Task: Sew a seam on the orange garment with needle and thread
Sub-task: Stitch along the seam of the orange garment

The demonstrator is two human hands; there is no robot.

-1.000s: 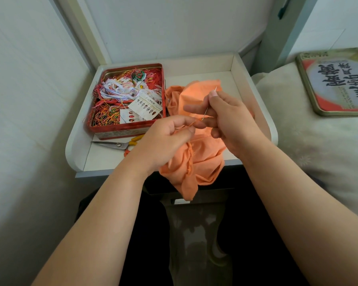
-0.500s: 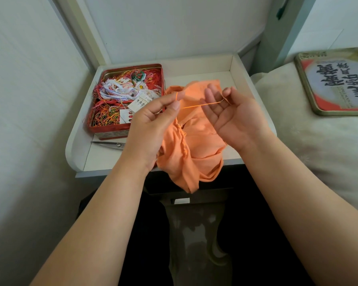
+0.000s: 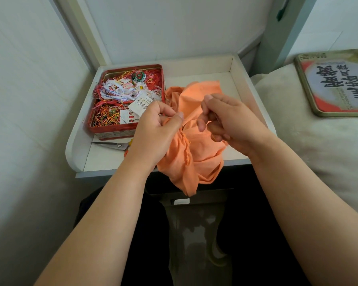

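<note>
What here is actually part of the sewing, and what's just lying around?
In use:
- crumpled orange cloth garment, pinched by the left hand
- right hand, fingers curled above the cloth; the needle is too small to make out

Lying about:
- red metal tin of tangled coloured threads
- steel scissors on the white tray
- green-rimmed printed tin lid on the cushion

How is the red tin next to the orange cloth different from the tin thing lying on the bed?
The red tin is a deep open box stuffed with tangled colourful threads; the flat tin piece, maybe a lid, holds nothing. The red tin sits on the white tray table by the orange garment; the flat one lies on the bed with big printed characters facing up. Both look rectangular with rounded corners.
</note>
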